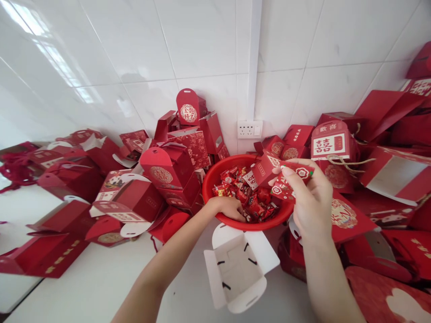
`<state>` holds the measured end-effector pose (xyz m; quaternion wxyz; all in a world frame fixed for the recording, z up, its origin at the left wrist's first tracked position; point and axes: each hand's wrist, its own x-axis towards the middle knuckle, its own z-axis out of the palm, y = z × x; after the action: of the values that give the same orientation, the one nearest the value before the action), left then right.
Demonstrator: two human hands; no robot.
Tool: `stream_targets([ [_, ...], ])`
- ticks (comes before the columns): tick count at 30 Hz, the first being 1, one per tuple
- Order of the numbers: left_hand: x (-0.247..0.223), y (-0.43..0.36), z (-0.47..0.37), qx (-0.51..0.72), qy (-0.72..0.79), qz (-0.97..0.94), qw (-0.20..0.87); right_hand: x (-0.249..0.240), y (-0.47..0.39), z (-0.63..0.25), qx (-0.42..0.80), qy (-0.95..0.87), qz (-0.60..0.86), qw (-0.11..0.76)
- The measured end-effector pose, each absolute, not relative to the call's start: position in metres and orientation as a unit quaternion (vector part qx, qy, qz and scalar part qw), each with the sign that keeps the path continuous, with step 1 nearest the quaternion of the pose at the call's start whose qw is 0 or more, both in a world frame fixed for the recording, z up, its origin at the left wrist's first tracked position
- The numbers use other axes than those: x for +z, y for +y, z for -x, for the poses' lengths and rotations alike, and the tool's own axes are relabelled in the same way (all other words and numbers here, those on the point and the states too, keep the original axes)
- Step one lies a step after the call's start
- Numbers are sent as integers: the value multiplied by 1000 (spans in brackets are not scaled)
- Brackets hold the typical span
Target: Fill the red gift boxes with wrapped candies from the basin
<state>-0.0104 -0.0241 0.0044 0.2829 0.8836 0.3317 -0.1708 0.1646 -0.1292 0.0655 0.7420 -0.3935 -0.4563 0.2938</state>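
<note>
My left hand [230,207] reaches into a red plastic basin [247,225], its fingers curled down among red-wrapped candies [257,202]. The fingertips are hidden, so what they grip does not show. My right hand [311,193] is raised over the basin's right side, thumb and fingers pinching a red flower-printed packet [284,188]. Just below the basin an open white-lined box [235,264] lies with its flaps spread and several short black marks inside. Its interior holds nothing that I can see. A small red box [266,167] sits in the basin behind the packet.
Red gift boxes [168,166] are heaped to the left, some with open lids. More red boxes [336,139] crowd the right side, a few tied with twine. Behind is a white tiled wall [202,40] with a socket [249,129]. Everything stands on a white table [111,278].
</note>
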Motion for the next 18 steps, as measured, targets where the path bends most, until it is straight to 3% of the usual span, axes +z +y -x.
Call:
stream_targets([
  [12,4,-25,12,-104,343,-882,306,64,-129,-163,294,-458,396,740],
  [18,5,-22,18,101,325,-835,432,64,-128,-164,291,-459,395,741],
])
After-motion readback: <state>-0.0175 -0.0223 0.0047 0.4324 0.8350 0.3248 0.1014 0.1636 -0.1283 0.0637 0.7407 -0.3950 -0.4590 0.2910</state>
